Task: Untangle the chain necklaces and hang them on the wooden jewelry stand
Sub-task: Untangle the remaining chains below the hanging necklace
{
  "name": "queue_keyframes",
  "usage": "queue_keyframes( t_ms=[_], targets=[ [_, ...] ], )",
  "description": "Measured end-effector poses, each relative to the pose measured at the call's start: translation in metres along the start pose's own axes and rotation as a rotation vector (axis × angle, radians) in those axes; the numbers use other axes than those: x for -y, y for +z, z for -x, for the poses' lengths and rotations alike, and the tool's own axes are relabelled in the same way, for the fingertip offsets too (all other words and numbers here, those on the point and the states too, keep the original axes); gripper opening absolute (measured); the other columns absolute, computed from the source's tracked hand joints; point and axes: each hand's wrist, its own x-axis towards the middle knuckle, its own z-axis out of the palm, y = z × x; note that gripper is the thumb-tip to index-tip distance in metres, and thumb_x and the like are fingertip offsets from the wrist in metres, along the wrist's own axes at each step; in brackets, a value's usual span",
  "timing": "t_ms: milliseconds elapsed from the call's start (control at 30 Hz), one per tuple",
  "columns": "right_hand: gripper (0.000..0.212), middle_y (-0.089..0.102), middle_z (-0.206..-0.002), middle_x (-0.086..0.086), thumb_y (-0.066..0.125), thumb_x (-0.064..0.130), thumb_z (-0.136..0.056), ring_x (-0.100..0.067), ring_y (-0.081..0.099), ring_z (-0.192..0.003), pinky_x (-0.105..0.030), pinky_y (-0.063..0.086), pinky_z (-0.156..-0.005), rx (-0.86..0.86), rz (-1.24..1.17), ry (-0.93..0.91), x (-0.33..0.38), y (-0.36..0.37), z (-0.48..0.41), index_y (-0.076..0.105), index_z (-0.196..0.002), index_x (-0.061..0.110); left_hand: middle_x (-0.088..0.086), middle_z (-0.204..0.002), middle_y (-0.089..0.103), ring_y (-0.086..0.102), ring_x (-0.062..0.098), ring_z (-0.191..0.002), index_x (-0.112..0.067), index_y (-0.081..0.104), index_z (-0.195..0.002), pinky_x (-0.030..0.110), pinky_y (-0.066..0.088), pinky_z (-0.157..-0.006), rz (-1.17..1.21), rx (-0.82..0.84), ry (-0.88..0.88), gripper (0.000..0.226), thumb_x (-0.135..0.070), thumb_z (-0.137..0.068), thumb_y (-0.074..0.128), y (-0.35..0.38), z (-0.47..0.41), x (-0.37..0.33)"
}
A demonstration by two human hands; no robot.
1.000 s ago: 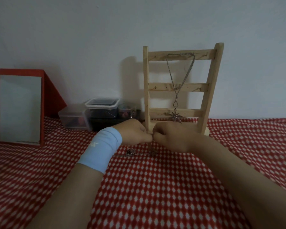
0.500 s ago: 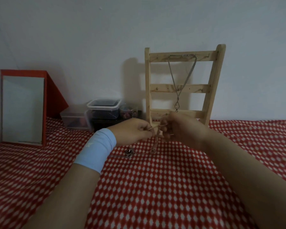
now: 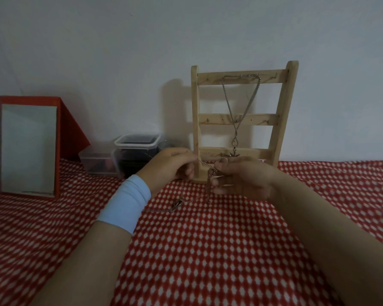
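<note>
A: How far along is it?

B: One necklace [image 3: 241, 107] already hangs from the top rail of the stand [image 3: 243, 120], its pendant down at the lowest rail. The stand sits at about 1 o'clock on the red checked cloth [image 3: 208, 250]. The rest is not done: a tangled chain [image 3: 209, 173] is strung between the two hands, just in front of the stand's base.

A: Who holds what?

B: The left hand [image 3: 170, 166], wearing a pale blue wristband [image 3: 125, 206], has its fingers pinched shut on one strand. The right hand [image 3: 241, 180] has its fingers closed on the knotted part, which dangles below them. A loose end with a small charm [image 3: 177, 204] trails down to the cloth at about 7 o'clock from the hands.

A: Anything changed from a second ago?

B: Yes. Then the hands were pressed together with knuckles touching; now they are apart, with a short length of chain drawn taut between them. I judge the knot is being teased open, and this chain must still be freed and hung.

A: What else is around?

B: A red-framed mirror [image 3: 29, 146] at 9 o'clock, and plastic boxes [image 3: 119, 155] at 11.
</note>
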Motion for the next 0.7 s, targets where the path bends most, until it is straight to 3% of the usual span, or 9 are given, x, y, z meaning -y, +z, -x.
queue_keyframes(
  t_ms=[133, 200, 333, 433, 467, 533, 600, 700],
  targets=[
    [0.021, 0.068, -0.081, -0.002, 0.052, 0.018, -0.104, -0.014, 0.065, -0.066, -0.034, 0.062, -0.069, -0.042, -0.051, 0.075, -0.002, -0.002, -0.003, 0.065, -0.118, 0.011, 0.001, -0.056, 0.043, 0.036, 0.015, -0.05, -0.018, 0.053, -0.057, 0.023, 0.027, -0.047, -0.027, -0.044, -0.009, 0.041, -0.017, -0.097, 0.049, -0.001, 0.0, -0.002],
    [0.017, 0.072, -0.081, -0.003, 0.056, 0.014, -0.102, -0.015, 0.068, -0.065, -0.033, 0.062, -0.067, -0.094, 0.045, 0.078, -0.003, -0.004, -0.003, 0.065, -0.115, 0.008, -0.003, -0.05, 0.034, 0.025, 0.012, -0.046, -0.016, 0.052, -0.059, 0.021, 0.02, -0.041, -0.034, -0.024, -0.035, 0.039, -0.016, -0.097, 0.049, -0.002, 0.003, -0.007],
    [0.007, 0.078, -0.078, -0.002, 0.072, 0.011, -0.092, -0.014, 0.073, -0.068, -0.03, 0.063, -0.065, -0.35, 0.828, 0.027, -0.007, -0.006, -0.004, 0.071, -0.095, 0.017, -0.011, -0.04, 0.038, 0.024, 0.006, -0.039, -0.019, 0.065, -0.063, 0.015, 0.023, -0.038, -0.174, -0.009, -0.021, 0.035, -0.021, -0.097, 0.056, -0.003, 0.01, -0.014],
    [0.009, 0.074, -0.088, 0.002, 0.069, 0.017, -0.093, -0.01, 0.068, -0.075, -0.025, 0.06, -0.066, -0.457, 1.08, -0.047, -0.012, -0.005, -0.01, 0.077, -0.09, 0.02, -0.01, -0.042, 0.036, 0.024, 0.007, -0.041, -0.017, 0.067, -0.071, 0.018, 0.021, -0.04, -0.173, -0.027, -0.009, 0.032, -0.024, -0.099, 0.053, -0.008, 0.01, -0.012],
    [0.013, 0.073, -0.091, 0.0, 0.065, 0.017, -0.096, -0.011, 0.066, -0.075, -0.024, 0.057, -0.062, -0.476, 1.001, -0.074, -0.012, -0.005, -0.011, 0.078, -0.092, 0.019, -0.008, -0.044, 0.034, 0.024, 0.008, -0.041, -0.014, 0.066, -0.072, 0.018, 0.021, -0.041, -0.154, -0.027, -0.014, 0.032, -0.023, -0.1, 0.051, -0.01, 0.009, -0.01],
    [0.02, 0.076, -0.092, -0.01, 0.058, 0.014, -0.1, -0.018, 0.069, -0.073, -0.029, 0.059, -0.064, -0.462, 0.517, -0.066, -0.012, -0.004, -0.011, 0.077, -0.097, 0.013, -0.002, -0.048, 0.031, 0.029, 0.013, -0.043, -0.009, 0.057, -0.069, 0.021, 0.024, -0.041, -0.086, -0.012, -0.038, 0.035, -0.018, -0.101, 0.047, -0.014, 0.008, -0.007],
    [0.02, 0.077, -0.092, -0.012, 0.054, 0.014, -0.103, -0.024, 0.072, -0.082, -0.04, 0.062, -0.082, -0.399, 0.08, -0.061, -0.01, -0.002, -0.009, 0.073, -0.101, 0.009, 0.002, -0.049, 0.031, 0.036, 0.016, -0.044, -0.008, 0.048, -0.066, 0.023, 0.028, -0.044, -0.022, 0.009, -0.07, 0.036, -0.014, -0.101, 0.044, -0.018, 0.007, -0.005],
    [0.021, 0.067, -0.076, -0.007, 0.048, 0.014, -0.106, -0.023, 0.068, -0.078, -0.049, 0.054, -0.1, -0.319, -0.165, -0.124, -0.009, -0.005, -0.011, 0.065, -0.1, 0.005, 0.002, -0.049, 0.03, 0.029, 0.014, -0.041, -0.009, 0.047, -0.064, 0.022, 0.018, -0.044, -0.019, 0.041, -0.114, 0.037, -0.012, -0.1, 0.041, -0.026, 0.006, -0.002]
  ],
)
